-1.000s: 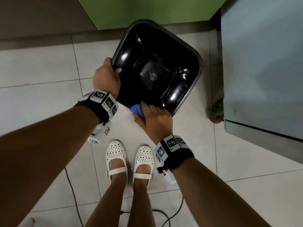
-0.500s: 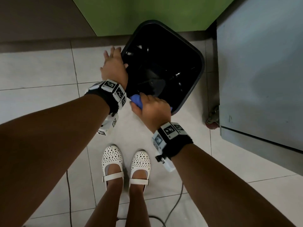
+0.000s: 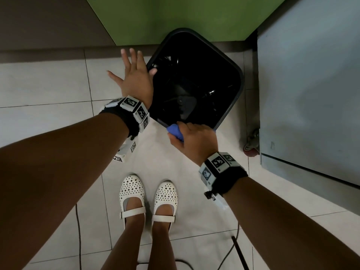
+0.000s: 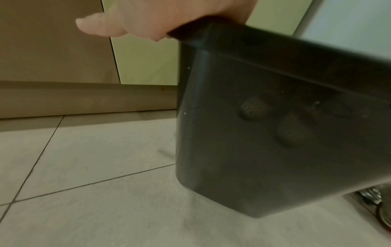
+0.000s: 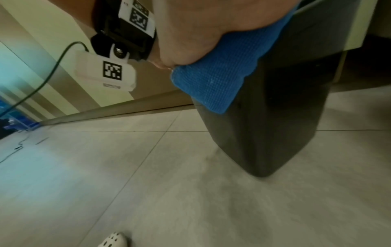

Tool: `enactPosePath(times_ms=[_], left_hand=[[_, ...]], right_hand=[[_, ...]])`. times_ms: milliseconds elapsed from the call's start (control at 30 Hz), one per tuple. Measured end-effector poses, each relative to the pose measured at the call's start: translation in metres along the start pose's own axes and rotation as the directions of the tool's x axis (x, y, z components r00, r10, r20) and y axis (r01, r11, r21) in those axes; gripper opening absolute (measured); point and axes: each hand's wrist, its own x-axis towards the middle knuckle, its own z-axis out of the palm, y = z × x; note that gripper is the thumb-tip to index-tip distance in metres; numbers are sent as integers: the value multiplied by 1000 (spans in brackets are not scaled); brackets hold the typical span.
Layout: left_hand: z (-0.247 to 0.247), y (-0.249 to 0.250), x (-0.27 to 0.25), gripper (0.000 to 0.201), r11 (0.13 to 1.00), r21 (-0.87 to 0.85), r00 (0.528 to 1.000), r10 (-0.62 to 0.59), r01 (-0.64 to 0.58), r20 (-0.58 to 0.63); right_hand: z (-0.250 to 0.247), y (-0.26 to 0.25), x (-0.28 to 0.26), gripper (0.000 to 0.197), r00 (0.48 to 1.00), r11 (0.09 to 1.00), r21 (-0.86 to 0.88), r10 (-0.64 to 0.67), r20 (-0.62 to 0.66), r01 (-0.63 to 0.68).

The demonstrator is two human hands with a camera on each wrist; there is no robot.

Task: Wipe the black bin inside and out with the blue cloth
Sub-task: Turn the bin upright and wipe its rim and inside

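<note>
The black bin [image 3: 238, 90] stands slightly tilted on the tiled floor, its opening towards me. My left hand [image 3: 134, 78] lies flat against its left rim with fingers spread and straight; the thumb touches the rim. In the left wrist view the palm [image 4: 169, 20] rests on the rim corner above the bin's outer wall [image 4: 275, 150]. My right hand [image 3: 194, 141] grips the blue cloth [image 3: 175, 131] against the near rim. The cloth [image 5: 222, 75] hangs down the bin's outer wall [image 5: 275, 125] under the palm. The right fingers are hidden.
A grey cabinet [image 3: 311, 84] on a caster [image 3: 252, 147] stands close to the bin's right side. A green wall panel [image 3: 175, 16] is right behind the bin. My feet in white shoes [image 3: 132, 193] and cables [image 3: 78, 230] are on the floor near me.
The bin has tipped from facing me to nearly upright. My left hand let go of the rim and spread flat. The right hand stayed on the near rim with the cloth.
</note>
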Motion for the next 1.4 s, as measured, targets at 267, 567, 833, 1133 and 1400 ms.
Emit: enactPosePath(times_ms=[267, 567, 833, 1133, 1400], left_hand=[[5, 2, 1, 44, 996, -76, 993, -54, 46, -101], [1, -1, 1, 48, 989, -105, 990, 98, -108, -99], [-4, 0, 8, 50, 982, -148, 990, 105, -118, -94], [0, 11, 7, 49, 980, -167, 991, 89, -106, -103], [-7, 9, 12, 48, 970, -95, 974, 221, -224, -44]], right_hand=[[2, -20, 7, 36, 993, 992, 53, 113, -19, -112], [-3, -4, 0, 33, 999, 1000, 0, 18, 47, -18], [3, -21, 14, 38, 988, 985, 72, 154, 31, -156], [-1, -12, 12, 37, 993, 995, -28, 101, 62, -99], [14, -49, 45, 34, 969, 969, 19, 247, 18, -247]])
